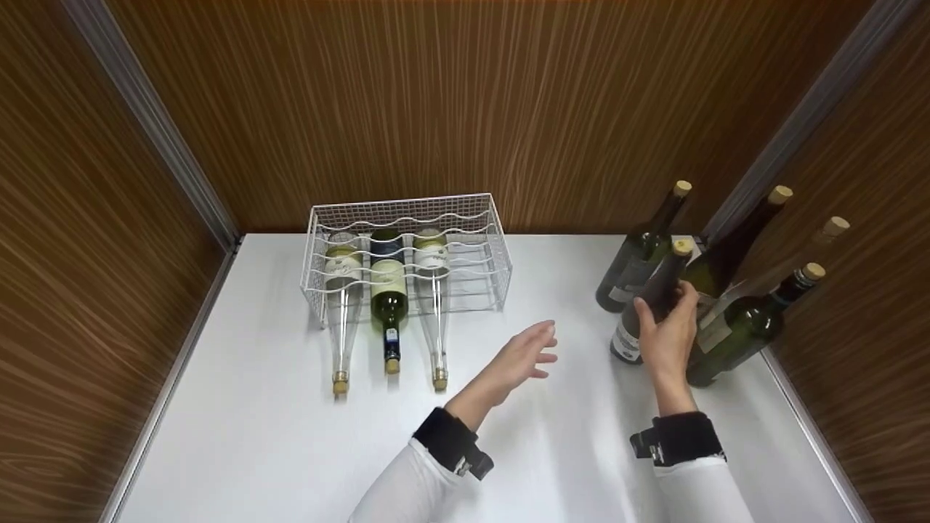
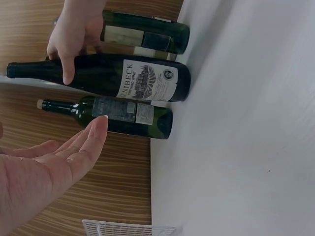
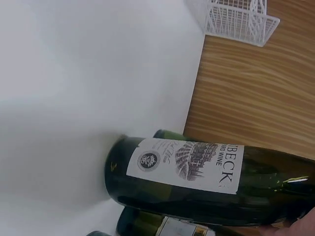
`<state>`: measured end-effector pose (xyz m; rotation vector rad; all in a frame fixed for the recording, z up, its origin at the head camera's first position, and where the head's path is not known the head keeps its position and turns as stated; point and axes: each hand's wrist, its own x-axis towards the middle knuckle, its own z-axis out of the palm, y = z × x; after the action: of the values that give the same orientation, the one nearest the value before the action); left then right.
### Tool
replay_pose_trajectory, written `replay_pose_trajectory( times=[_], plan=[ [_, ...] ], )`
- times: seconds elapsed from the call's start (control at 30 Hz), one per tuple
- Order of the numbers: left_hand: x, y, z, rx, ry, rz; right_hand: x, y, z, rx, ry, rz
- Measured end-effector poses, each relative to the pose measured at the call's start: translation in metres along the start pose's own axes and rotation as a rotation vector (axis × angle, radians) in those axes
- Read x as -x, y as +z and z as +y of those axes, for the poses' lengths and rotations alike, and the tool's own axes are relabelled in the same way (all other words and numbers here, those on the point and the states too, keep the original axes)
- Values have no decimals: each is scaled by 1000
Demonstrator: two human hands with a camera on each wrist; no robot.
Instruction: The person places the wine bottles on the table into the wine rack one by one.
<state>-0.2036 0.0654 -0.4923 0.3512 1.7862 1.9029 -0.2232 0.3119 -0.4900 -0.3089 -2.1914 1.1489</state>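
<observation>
My right hand (image 1: 668, 334) grips a dark wine bottle (image 1: 629, 338) around its upper body, thumb on the near side. In the left wrist view this wine bottle (image 2: 103, 76) stands upright and shows a white label with a vineyard drawing; the right wrist view shows its label (image 3: 187, 162) up close. My left hand (image 1: 517, 362) hovers over the table to the left of it, fingers extended and holding nothing. Around the gripped bottle stand other corked bottles: a dark green bottle (image 1: 631, 265) behind it, and a green bottle (image 1: 741, 330) to its right.
A white wire rack (image 1: 501, 254) stands at the back left. Three bottles lie in it, necks toward me: a clear bottle (image 1: 344, 312), a green bottle (image 1: 390, 305) and another clear bottle (image 1: 436, 312). Wood-grain panels (image 1: 407, 94) enclose the white table (image 1: 276, 436).
</observation>
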Motion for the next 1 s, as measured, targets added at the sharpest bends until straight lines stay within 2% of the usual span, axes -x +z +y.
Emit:
replay_pose_trajectory(
  times=[0.23,0.47,0.7,0.87,1.0],
  plan=[
    [5,-8,9,105,1,27,22,13,-7,10,-120,-66],
    [10,-14,16,212,13,32,46,29,-10,39,-279,-116],
    [12,-21,16,296,7,12,67,45,-7,86,-433,-148],
    [14,-28,14,370,-10,-5,81,53,-4,115,-513,-219],
    [15,-34,10,369,-48,4,87,57,-1,134,-552,-280]
  ],
)
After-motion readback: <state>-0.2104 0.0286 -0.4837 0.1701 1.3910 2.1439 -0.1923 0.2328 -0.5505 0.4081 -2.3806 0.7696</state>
